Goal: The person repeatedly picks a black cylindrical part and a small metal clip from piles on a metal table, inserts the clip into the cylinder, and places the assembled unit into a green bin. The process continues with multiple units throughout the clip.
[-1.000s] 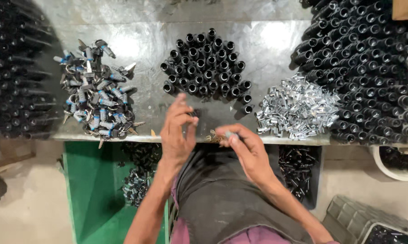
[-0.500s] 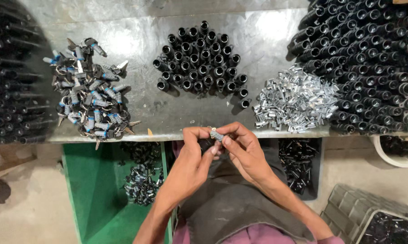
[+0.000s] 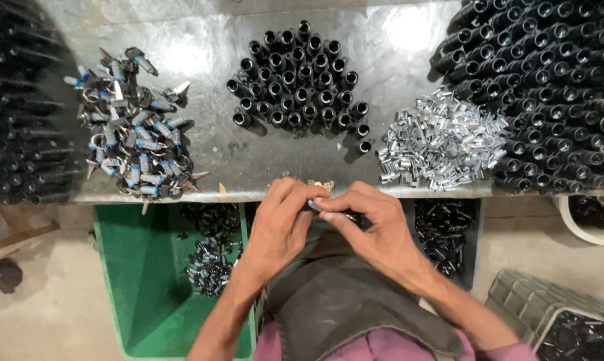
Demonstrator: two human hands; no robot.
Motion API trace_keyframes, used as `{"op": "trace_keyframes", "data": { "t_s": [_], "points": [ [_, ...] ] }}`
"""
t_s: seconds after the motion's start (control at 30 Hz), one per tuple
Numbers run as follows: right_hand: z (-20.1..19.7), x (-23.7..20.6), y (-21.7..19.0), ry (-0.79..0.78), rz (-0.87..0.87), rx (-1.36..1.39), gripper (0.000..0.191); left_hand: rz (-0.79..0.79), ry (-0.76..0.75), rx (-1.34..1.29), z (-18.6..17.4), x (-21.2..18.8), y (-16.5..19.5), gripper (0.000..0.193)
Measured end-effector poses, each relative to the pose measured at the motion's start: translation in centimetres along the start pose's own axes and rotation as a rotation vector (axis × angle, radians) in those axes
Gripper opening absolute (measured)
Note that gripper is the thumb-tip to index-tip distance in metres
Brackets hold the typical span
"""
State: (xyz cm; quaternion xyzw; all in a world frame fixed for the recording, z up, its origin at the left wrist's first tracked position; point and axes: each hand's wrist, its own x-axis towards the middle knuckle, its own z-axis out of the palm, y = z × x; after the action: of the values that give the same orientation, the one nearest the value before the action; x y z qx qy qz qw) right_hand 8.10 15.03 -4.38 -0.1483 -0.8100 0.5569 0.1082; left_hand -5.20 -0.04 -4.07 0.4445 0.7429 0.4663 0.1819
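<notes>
Nearest, at six o'clock, a dark apron [image 3: 355, 307] covers the lap, its lower part cut off by the frame edge. Just above it both hands meet at the table's near edge. The left hand [image 3: 278, 224] and right hand [image 3: 375, 230] each press fingertips together on one small metal part [image 3: 313, 204]; it sits between the two grips, mostly hidden by the fingers, so its shape is hard to make out. Half a second ago the hands were in much the same place with the part between them; a second ago they were apart, the left reaching onto the table.

Under the table, at seven o'clock, a green bin [image 3: 148, 294] holds a small heap of dark pieces, blurred. At four o'clock a dark box [image 3: 449, 227] of black pieces shows, partly hidden by the right forearm. At five o'clock a grey crate [image 3: 556, 314] is cut off by the corner.

On the table [image 3: 235, 154], at ten o'clock, lies a pile of keys [image 3: 131, 134] with blue and black heads. At twelve o'clock stand black tubes [image 3: 298, 77], upright and close together. At two o'clock lies a heap of silver clips [image 3: 442, 140]. Farther right, a stack of black tubes lying down [image 3: 549, 87] runs out of frame; a similar dark stack [image 3: 14, 107] at nine o'clock is in shadow.
</notes>
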Motion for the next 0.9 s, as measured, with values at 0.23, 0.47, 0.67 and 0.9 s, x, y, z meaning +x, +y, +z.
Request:
{"op": "trace_keyframes", "data": {
  "t_s": [0.23,0.47,0.67,0.9],
  "points": [
    [-1.6,2.5,-1.3,-0.082,0.207,0.196,0.026,0.245,-0.120,0.269,-0.3,0.8,-1.0,0.032],
    [-0.8,4.0,-0.7,-0.166,-0.098,0.010,0.023,-0.055,-0.147,0.267,-0.4,1.4,0.7,0.045],
    [-12.2,2.6,-2.4,-0.730,0.530,-0.596,0.045,0.073,-0.261,-0.121,2.0,0.1,7.4,0.062],
    [-5.3,-0.7,1.3,-0.363,-0.048,-0.402,0.033,-0.209,0.353,1.046,-8.1,3.5,-9.2,0.027]
  ]
}}
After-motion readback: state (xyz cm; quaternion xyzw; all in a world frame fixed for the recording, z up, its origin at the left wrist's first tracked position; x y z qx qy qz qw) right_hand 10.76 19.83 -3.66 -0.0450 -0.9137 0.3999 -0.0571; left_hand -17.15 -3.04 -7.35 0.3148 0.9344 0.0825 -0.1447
